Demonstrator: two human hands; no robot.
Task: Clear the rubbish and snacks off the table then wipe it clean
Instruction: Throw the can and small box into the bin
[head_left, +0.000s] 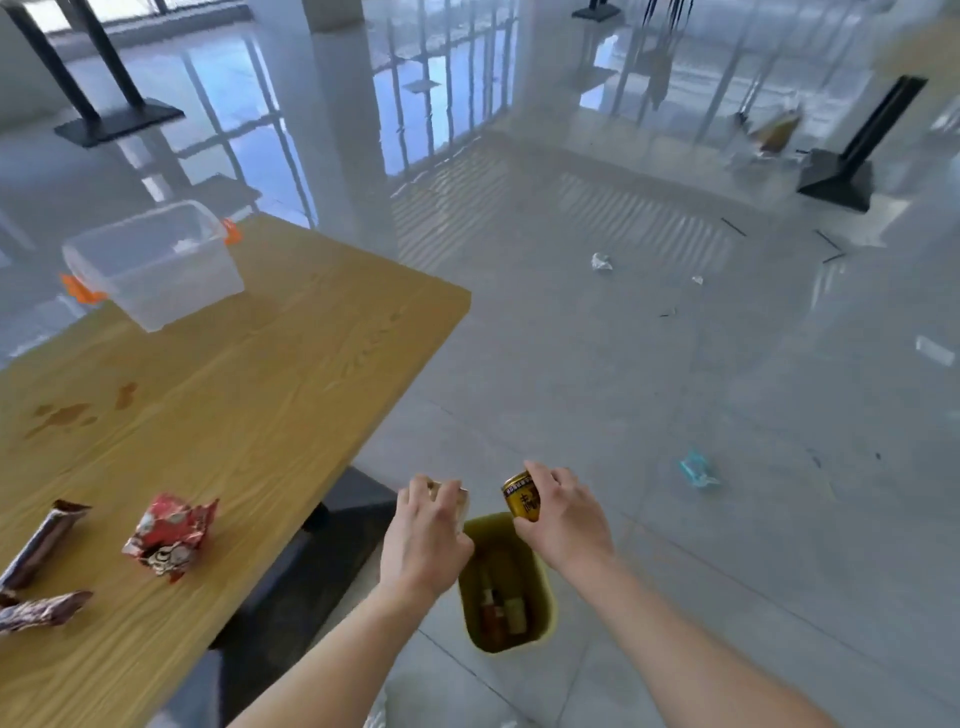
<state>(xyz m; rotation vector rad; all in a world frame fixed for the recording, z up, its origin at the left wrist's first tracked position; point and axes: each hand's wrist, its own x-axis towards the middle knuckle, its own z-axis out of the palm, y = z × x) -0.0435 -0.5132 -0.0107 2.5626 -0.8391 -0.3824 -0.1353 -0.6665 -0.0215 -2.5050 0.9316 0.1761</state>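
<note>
— Grey tiles are gleaming all around, with a wooden table (249, 415) sitting on the left. What are the hands doing?

— Both are hovering just above a yellow bin (506, 587) standing on the floor beside the table. The right hand (563, 517) is wrapping its fingers around a small gold can (522, 500), holding it over the bin's mouth. The left hand (426, 530) is curling around something pale; it is too blurred for me to name.

— So the rubbish is going in?

— It looks that way. Some things are already lying at the bottom of the bin, so I'd judge the clearing is partly under way.

— What is waiting further out?

— On the table, near its front edge, a crumpled red wrapper (171, 535) is sitting, and two brown snack bars (41, 571) are lying at the far left. Brownish stains (67, 415) are showing on the wood beyond them, and a clear plastic box (153, 265) with orange clips is resting at the far end.

— And the wiping?

— Not yet begun, judging by the stains. No cloth is showing. Scraps of litter (698, 470) are lying on the floor too, well apart from the table.
</note>
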